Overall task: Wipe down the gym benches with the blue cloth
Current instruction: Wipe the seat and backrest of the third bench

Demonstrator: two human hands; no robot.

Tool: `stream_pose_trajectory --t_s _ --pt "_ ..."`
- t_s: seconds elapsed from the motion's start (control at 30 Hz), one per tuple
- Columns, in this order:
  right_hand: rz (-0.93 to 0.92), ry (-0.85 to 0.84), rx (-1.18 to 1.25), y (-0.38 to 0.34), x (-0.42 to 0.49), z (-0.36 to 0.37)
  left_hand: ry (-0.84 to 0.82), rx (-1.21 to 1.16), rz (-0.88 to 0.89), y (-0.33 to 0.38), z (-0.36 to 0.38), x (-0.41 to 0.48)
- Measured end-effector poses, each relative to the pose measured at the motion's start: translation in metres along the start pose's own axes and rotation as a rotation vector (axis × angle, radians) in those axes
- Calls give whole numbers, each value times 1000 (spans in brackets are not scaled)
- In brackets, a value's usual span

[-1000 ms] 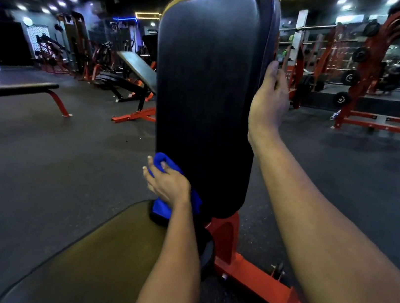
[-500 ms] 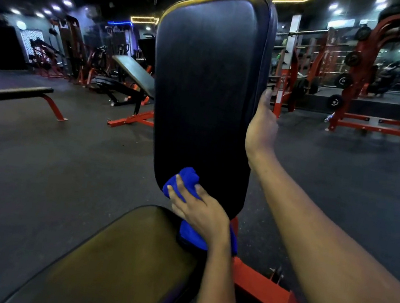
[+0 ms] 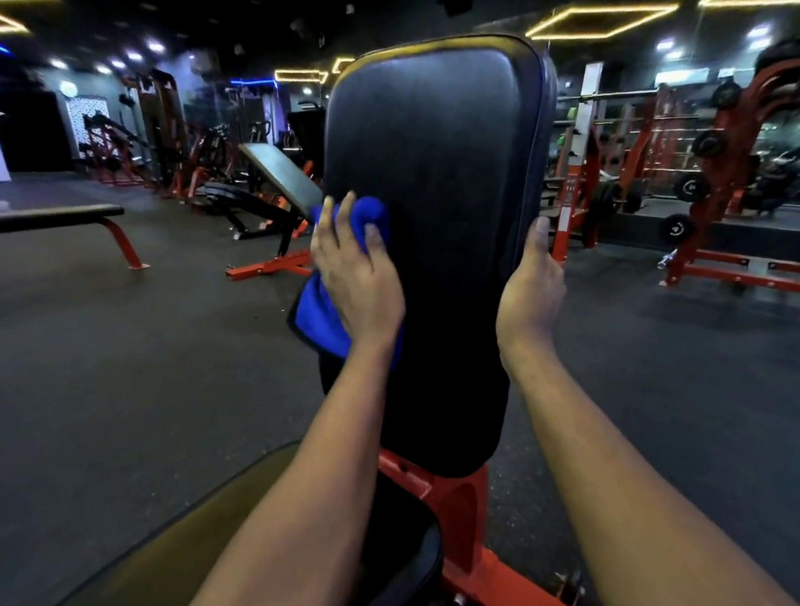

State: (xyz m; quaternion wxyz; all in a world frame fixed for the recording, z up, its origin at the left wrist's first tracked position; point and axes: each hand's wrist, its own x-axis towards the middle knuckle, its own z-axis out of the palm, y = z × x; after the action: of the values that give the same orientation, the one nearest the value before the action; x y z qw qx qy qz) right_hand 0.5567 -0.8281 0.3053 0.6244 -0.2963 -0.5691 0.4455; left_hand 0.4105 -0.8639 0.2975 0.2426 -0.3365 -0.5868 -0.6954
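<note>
I read the step in hand as wiping the upright back pad (image 3: 429,234) of the nearest bench; the left hand (image 3: 357,278) presses the blue cloth (image 3: 321,314) flat against the pad's left edge, fingers spread over the fabric, palm bearing on it; this is a flat pressing hold, not a pinch; the cloth bunches above the fingertips and hangs below the heel of the hand, wrapping slightly round the pad's side

The right hand (image 3: 532,291) sits opposite the cloth hand, across the pad's width; its palm lies against the pad's right edge with the fingers pointing upward; it carries nothing; I judge its function to be bracing the pad against the wiping pressure; whether the fingers curl behind the pad I cannot tell

Above the grip, the upper half of the pad face is clear of both hands; below the grip, the pad tapers toward the orange frame (image 3: 465,510); nearer me, under the left forearm, lies the seat pad (image 3: 218,535)

My judgement of the next move: it calls for sliding the cloth along the pad face while holding palm pressure, with the right hand maintaining the brace; the seat pad would follow

Well beyond the cloth hand, a flat bench (image 3: 32,214) and an incline bench (image 3: 279,176) stand on the dark floor; I expect they belong to the task as well
</note>
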Motion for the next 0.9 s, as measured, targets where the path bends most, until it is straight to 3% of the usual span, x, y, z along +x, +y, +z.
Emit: stream_pose_trajectory --t_s 0.13,0.27,0.33,0.57,0.77,0.9 --pt "11 22 -4 0 0 2 -39 86 123 -4 -3 -13" --pt "2 31 -15 3 -1 2 -73 174 -172 -34 -26 -116" --pt "-4 22 -1 3 -1 1 -132 203 -233 -36 -36 -155" --pt "115 -138 92 8 12 -2 -218 183 -28 -4 -39 -152" --pt "125 -207 69 12 25 -9 -201 191 254 72 -5 -72" --pt "116 -223 83 4 22 -13 -188 290 300 102 14 -43"
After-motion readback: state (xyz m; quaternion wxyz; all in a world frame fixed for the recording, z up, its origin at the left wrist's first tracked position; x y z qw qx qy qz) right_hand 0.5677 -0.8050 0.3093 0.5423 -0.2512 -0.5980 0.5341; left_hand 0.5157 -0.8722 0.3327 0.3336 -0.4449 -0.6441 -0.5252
